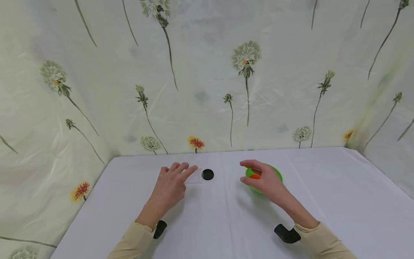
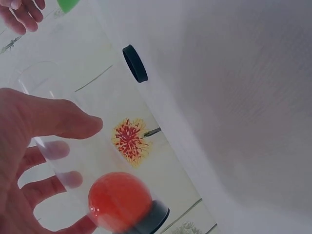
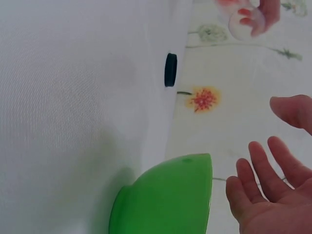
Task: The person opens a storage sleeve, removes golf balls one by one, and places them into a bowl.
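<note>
My left hand [image 1: 173, 181] grips a clear plastic tube [image 1: 194, 177], thumb on one side and fingers on the other. Inside it, at the end with a black cap [image 2: 155, 218], sits an orange-red ball [image 2: 119, 200]; the opposite end shows a bare clear rim. In the head view the hand hides most of the tube. My right hand [image 1: 266, 180] is held over a green bowl [image 1: 279, 173], thumb and fingers apart, holding nothing. Something orange [image 1: 255, 176] shows in the bowl, partly behind that hand.
A round black lid [image 1: 208, 175] lies on the white-covered table [image 1: 223, 223] between the hands, just right of the tube in the head view. Behind the table's far edge hangs a flower-printed curtain [image 1: 200, 118], which continues along both sides.
</note>
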`<act>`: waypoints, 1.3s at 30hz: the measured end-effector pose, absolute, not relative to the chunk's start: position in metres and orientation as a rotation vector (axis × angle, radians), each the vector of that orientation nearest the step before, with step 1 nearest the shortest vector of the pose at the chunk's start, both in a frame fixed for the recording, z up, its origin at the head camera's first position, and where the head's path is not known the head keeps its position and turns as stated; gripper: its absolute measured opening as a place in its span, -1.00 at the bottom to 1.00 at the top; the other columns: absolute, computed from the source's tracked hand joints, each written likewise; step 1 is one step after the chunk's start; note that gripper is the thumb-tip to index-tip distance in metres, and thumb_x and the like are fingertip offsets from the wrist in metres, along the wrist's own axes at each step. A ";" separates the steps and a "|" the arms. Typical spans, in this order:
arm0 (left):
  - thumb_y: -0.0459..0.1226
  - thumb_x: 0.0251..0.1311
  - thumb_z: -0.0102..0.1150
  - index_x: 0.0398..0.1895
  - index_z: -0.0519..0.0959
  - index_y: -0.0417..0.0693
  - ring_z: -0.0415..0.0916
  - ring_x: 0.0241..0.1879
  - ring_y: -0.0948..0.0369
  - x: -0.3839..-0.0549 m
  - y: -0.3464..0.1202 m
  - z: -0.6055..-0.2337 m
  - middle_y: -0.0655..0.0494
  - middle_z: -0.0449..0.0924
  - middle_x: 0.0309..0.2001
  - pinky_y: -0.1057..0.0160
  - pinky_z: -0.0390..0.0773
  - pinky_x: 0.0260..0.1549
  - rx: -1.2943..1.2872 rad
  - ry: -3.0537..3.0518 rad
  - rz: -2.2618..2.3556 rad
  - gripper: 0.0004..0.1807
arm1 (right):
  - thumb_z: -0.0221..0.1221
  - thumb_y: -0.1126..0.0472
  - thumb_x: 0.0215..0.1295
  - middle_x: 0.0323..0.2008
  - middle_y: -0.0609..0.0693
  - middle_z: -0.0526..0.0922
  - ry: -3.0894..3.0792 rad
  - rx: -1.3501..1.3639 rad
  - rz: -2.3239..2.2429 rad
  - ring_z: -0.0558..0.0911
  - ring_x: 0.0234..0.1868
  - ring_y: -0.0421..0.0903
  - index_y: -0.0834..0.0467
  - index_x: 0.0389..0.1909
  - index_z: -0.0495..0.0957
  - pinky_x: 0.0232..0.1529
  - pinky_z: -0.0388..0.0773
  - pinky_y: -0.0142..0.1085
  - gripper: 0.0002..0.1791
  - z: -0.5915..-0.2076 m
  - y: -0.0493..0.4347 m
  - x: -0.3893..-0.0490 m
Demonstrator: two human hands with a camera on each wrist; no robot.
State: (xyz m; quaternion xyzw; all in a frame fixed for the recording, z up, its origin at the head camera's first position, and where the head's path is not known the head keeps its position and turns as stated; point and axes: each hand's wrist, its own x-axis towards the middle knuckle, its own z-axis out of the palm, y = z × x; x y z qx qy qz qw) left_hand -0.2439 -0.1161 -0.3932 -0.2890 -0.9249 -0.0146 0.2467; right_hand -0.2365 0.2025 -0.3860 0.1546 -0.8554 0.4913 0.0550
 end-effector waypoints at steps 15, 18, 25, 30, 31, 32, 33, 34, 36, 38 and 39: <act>-0.46 0.03 0.30 0.28 0.46 0.20 0.39 0.00 0.10 -0.244 -0.115 -0.392 0.15 0.50 0.06 -0.03 0.39 -0.20 -0.793 -2.499 -0.035 -0.30 | 0.34 0.17 0.24 0.16 0.05 0.54 -2.576 0.586 1.656 0.49 0.20 0.04 0.15 0.21 0.50 0.22 0.40 -0.04 -0.49 -0.393 0.165 -0.241; -0.45 0.02 0.32 0.28 0.46 0.21 0.38 0.01 0.11 -0.244 -0.114 -0.391 0.16 0.49 0.06 -0.04 0.40 -0.17 -0.792 -2.510 -0.035 -0.30 | 0.35 0.17 0.23 0.14 0.03 0.55 -2.570 0.585 1.675 0.50 0.19 0.05 0.13 0.20 0.51 0.20 0.42 -0.06 -0.49 -0.396 0.158 -0.242; -0.43 0.05 0.34 0.29 0.45 0.22 0.37 0.04 0.09 -0.242 -0.111 -0.389 0.14 0.47 0.07 -0.05 0.47 -0.17 -0.800 -2.560 -0.056 -0.30 | 0.34 0.22 0.22 0.14 0.04 0.56 -2.570 0.559 1.768 0.49 0.20 0.15 0.15 0.20 0.51 0.19 0.43 -0.05 -0.50 -0.400 0.143 -0.244; -0.41 0.04 0.35 0.29 0.45 0.22 0.37 0.04 0.10 -0.242 -0.109 -0.391 0.15 0.47 0.09 -0.03 0.47 -0.17 -0.797 -2.551 -0.032 -0.30 | 0.33 0.21 0.24 0.16 0.10 0.55 -2.577 0.579 1.799 0.49 0.20 0.15 0.17 0.22 0.49 0.18 0.45 -0.08 -0.49 -0.402 0.135 -0.246; -0.41 0.04 0.35 0.29 0.45 0.23 0.37 0.04 0.10 -0.242 -0.109 -0.391 0.15 0.47 0.08 -0.03 0.47 -0.18 -0.798 -2.544 -0.022 -0.30 | 0.32 0.20 0.25 0.16 0.11 0.54 -2.576 0.584 1.802 0.49 0.19 0.15 0.18 0.22 0.49 0.17 0.45 -0.08 -0.49 -0.403 0.133 -0.246; -0.40 0.03 0.35 0.28 0.45 0.23 0.37 0.04 0.10 -0.243 -0.108 -0.391 0.15 0.47 0.08 -0.03 0.46 -0.18 -0.798 -2.538 -0.011 -0.30 | 0.32 0.20 0.26 0.16 0.13 0.54 -2.576 0.590 1.804 0.50 0.19 0.15 0.19 0.22 0.48 0.17 0.46 -0.08 -0.49 -0.403 0.131 -0.247; -0.40 0.03 0.35 0.28 0.46 0.24 0.37 0.03 0.10 -0.243 -0.108 -0.392 0.16 0.47 0.08 -0.02 0.46 -0.18 -0.799 -2.531 0.003 -0.31 | 0.31 0.20 0.26 0.16 0.14 0.54 -2.577 0.594 1.808 0.50 0.19 0.16 0.20 0.23 0.48 0.17 0.46 -0.08 -0.48 -0.404 0.130 -0.247; -0.39 0.03 0.35 0.28 0.46 0.24 0.37 0.02 0.10 -0.243 -0.108 -0.392 0.16 0.46 0.07 -0.02 0.46 -0.19 -0.800 -2.524 0.014 -0.31 | 0.31 0.19 0.27 0.16 0.14 0.54 -2.580 0.592 1.819 0.50 0.19 0.16 0.20 0.22 0.48 0.17 0.46 -0.09 -0.49 -0.404 0.128 -0.247; -0.38 0.02 0.35 0.27 0.46 0.25 0.38 0.02 0.10 -0.243 -0.107 -0.392 0.16 0.46 0.07 -0.02 0.47 -0.19 -0.799 -2.518 0.036 -0.31 | 0.31 0.17 0.27 0.15 0.10 0.55 -2.584 0.576 1.847 0.50 0.19 0.16 0.18 0.22 0.48 0.15 0.48 -0.09 -0.49 -0.405 0.125 -0.247; -0.37 0.03 0.35 0.28 0.45 0.26 0.38 0.01 0.09 -0.243 -0.107 -0.393 0.17 0.46 0.07 -0.02 0.47 -0.20 -0.795 -2.517 0.060 -0.31 | 0.32 0.15 0.27 0.15 0.08 0.55 -2.586 0.567 1.883 0.50 0.20 0.17 0.16 0.21 0.48 0.12 0.50 -0.10 -0.50 -0.406 0.123 -0.248; -0.36 0.03 0.35 0.28 0.45 0.26 0.38 0.01 0.09 -0.243 -0.106 -0.394 0.17 0.46 0.07 -0.02 0.47 -0.20 -0.793 -2.520 0.065 -0.31 | 0.32 0.14 0.27 0.15 0.06 0.55 -2.589 0.562 1.905 0.50 0.20 0.17 0.15 0.22 0.48 0.11 0.52 -0.11 -0.49 -0.407 0.122 -0.248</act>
